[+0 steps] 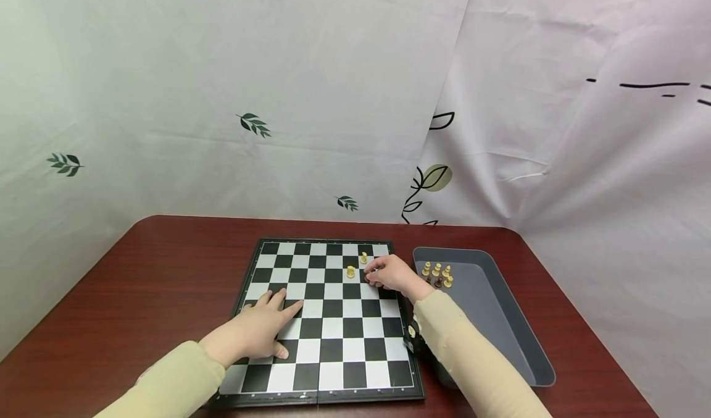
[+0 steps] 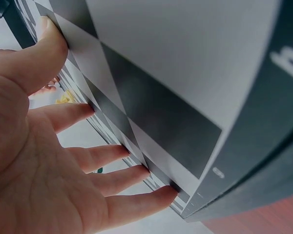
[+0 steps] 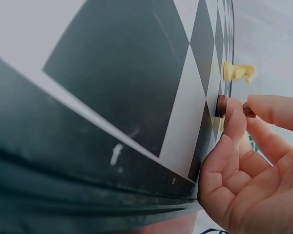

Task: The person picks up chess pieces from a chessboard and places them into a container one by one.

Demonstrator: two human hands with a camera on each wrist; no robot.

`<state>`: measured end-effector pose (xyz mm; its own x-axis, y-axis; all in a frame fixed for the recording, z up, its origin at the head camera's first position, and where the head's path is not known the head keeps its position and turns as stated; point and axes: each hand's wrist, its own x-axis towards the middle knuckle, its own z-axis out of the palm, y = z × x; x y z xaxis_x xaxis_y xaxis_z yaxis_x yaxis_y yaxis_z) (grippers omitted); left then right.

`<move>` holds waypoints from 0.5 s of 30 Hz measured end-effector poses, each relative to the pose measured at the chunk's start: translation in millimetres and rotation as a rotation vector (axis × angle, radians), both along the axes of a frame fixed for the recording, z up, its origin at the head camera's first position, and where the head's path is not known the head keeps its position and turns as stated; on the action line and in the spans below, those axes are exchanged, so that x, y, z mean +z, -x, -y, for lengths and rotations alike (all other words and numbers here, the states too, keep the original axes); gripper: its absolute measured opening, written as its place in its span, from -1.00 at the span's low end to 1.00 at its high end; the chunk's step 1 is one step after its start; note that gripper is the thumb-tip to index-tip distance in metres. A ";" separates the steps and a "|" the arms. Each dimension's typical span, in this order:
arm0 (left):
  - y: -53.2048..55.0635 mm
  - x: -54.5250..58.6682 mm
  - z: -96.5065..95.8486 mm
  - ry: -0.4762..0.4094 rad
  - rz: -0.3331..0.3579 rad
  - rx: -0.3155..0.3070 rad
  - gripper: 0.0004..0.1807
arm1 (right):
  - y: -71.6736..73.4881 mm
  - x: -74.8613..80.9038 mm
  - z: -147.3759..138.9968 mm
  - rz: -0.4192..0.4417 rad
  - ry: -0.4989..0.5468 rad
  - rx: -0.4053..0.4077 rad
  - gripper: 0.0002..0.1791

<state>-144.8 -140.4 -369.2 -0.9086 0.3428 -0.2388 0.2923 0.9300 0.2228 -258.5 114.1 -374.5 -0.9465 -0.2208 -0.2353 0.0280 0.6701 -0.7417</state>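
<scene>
A black-and-white chessboard (image 1: 331,347) lies on the table. Near its far right edge my right hand (image 1: 393,274) pinches a dark brown chess piece (image 3: 221,106) between thumb and fingertips; its base is at the board, and the fingers hide its middle. Just beyond it stands a yellow knight (image 3: 240,72). In the head view, two yellow pieces are near that hand: one yellow chess piece (image 1: 363,258) farther back and another yellow piece (image 1: 350,271) to its left. My left hand (image 1: 258,330) is spread at the board's left side, fingertips touching the squares.
A grey tray (image 1: 500,319) stands right of the board, under the right forearm's side. Several yellow chess pieces (image 1: 436,269) and some brown pieces (image 1: 439,281) are gathered at its far left corner. The reddish-brown table (image 1: 139,282) meets a white patterned cloth (image 1: 333,97) behind.
</scene>
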 end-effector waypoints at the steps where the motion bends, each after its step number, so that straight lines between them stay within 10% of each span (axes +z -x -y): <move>1: 0.0 0.0 0.0 0.001 0.000 0.000 -0.05 | 0.2 -0.1 0.1 0.001 0.002 -0.001 -0.86; 15: -0.1 0.2 -0.1 0.001 0.000 -0.003 -0.06 | 0.2 -1.7 -0.1 -0.016 0.003 0.007 -0.87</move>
<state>-144.7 -140.3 -369.0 -0.9075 0.3456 -0.2388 0.2956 0.9292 0.2216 -258.7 114.3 -376.3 -0.9486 -0.2280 -0.2196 0.0117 0.6679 -0.7441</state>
